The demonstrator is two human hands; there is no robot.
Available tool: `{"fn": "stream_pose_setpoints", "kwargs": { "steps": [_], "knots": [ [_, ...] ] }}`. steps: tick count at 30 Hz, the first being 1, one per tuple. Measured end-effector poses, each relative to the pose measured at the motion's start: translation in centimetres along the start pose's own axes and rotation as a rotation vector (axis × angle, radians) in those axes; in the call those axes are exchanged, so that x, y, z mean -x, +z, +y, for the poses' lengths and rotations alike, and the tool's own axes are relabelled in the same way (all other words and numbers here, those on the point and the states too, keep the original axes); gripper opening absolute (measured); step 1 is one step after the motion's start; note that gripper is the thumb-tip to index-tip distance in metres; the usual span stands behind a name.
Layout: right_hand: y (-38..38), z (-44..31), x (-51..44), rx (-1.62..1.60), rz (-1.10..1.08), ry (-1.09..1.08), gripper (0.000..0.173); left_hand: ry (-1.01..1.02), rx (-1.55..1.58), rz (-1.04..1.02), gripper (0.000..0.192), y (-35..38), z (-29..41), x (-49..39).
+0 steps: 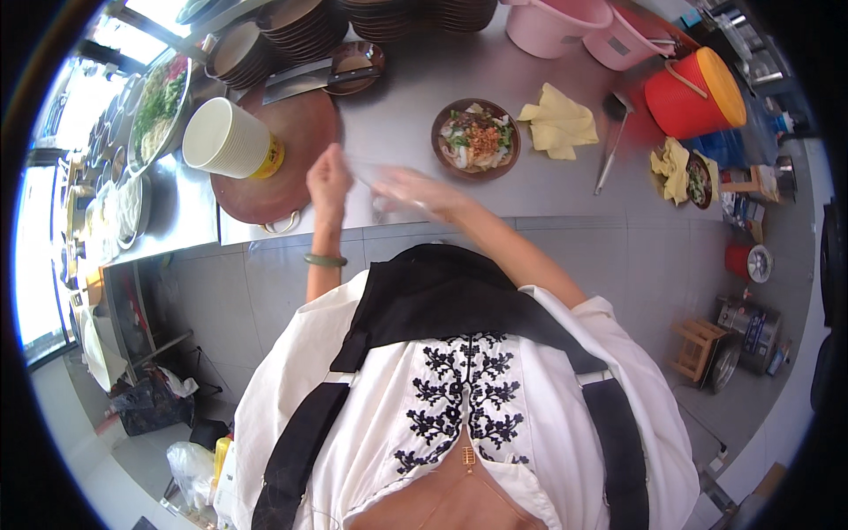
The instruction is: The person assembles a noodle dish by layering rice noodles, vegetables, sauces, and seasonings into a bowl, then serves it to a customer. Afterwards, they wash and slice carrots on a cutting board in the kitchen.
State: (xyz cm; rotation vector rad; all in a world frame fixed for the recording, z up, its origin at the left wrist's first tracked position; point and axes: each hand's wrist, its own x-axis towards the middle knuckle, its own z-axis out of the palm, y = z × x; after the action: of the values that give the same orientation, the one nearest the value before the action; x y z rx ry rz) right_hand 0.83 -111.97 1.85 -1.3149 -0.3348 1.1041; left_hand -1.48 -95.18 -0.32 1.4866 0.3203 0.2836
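Note:
Above the counter's front edge, my left hand (329,177) is closed in a pinch, with a green bangle on the wrist. A thin, translucent film, apparently plastic, stretches from it towards my right hand (414,192), whose fingers are extended and blurred by motion. Some clear plastic seems to cover the right fingers. Left of my hands, a stack of paper bowls (225,139) lies tilted on a round reddish-brown board (291,189). To the right stands a brown bowl (477,171) of food topped with chopped greens and reddish-brown bits.
A cleaver (298,83) rests near a small brown dish (358,56) and stacked brown bowls (298,30). Rightward are a yellow cloth (560,122), a ladle (613,146), a red bucket (686,93), pink buckets (546,30) and another food bowl (699,179). Ingredient bowls (159,112) stand at left.

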Motion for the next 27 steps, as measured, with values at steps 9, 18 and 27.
{"fn": "stream_pose_setpoints", "kwargs": {
  "steps": [9,18,27],
  "knots": [
    [2.3,-1.0,-2.2,-0.561,-0.012,-0.133,0.044,-0.035,-0.360,0.094,0.053,-0.4,-1.9,-0.4],
    [4.0,-2.7,0.1,0.936,0.253,-0.353,0.033,0.391,-0.943,0.444,0.054,-3.0,-5.3,-6.0],
    [-7.2,7.6,19.7,-0.233,0.597,-0.109,0.033,0.336,-1.371,0.429,0.064,-5.8,1.2,-9.3]
  ]
}}
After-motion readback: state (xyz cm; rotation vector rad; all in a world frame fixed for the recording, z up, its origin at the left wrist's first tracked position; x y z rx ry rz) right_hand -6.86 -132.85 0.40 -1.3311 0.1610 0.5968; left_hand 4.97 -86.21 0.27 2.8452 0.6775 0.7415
